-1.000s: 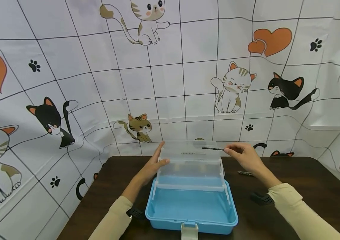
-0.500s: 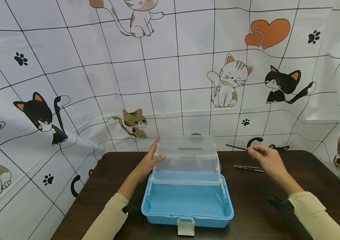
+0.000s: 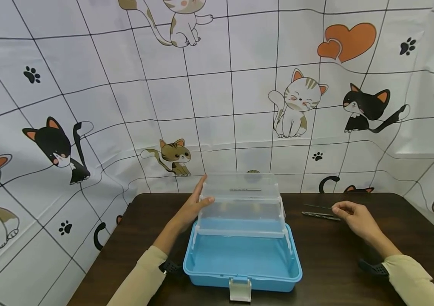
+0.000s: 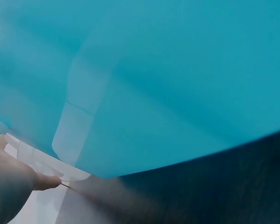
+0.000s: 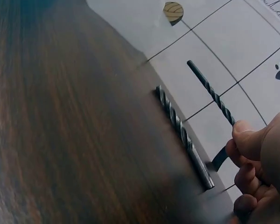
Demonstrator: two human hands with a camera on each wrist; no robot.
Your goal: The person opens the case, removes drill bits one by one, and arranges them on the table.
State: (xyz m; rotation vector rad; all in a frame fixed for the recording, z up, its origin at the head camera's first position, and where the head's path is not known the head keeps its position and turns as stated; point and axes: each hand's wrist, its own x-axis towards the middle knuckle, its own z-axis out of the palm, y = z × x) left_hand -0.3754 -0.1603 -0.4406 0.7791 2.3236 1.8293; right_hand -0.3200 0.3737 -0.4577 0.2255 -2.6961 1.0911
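My right hand [image 3: 358, 216] pinches a thin dark drill bit [image 5: 214, 95] between thumb and fingers, low over the right part of the table. Close beside it a thicker drill bit [image 5: 182, 133] lies on the wood. My left hand [image 3: 190, 210] rests at the left side of the raised clear trays [image 3: 241, 212] of a light blue toolbox [image 3: 241, 282], fingers straight and thumb laid against the tray edge. Through the clear upper tray shows a drill bit [image 3: 245, 189], with another thin piece just below it. In the left wrist view the blue box wall [image 4: 177, 93] fills most of the picture.
The toolbox stands open on a dark wooden table [image 3: 339, 255], a white latch [image 3: 240, 290] hanging at its front. A white cloth [image 3: 217, 97] with printed cats and grid lines hangs behind the table.
My right hand has carried the thin drill bit from in front of the upper tray to the right and down, beside the thicker bit on the table. The left hand stays at the trays.
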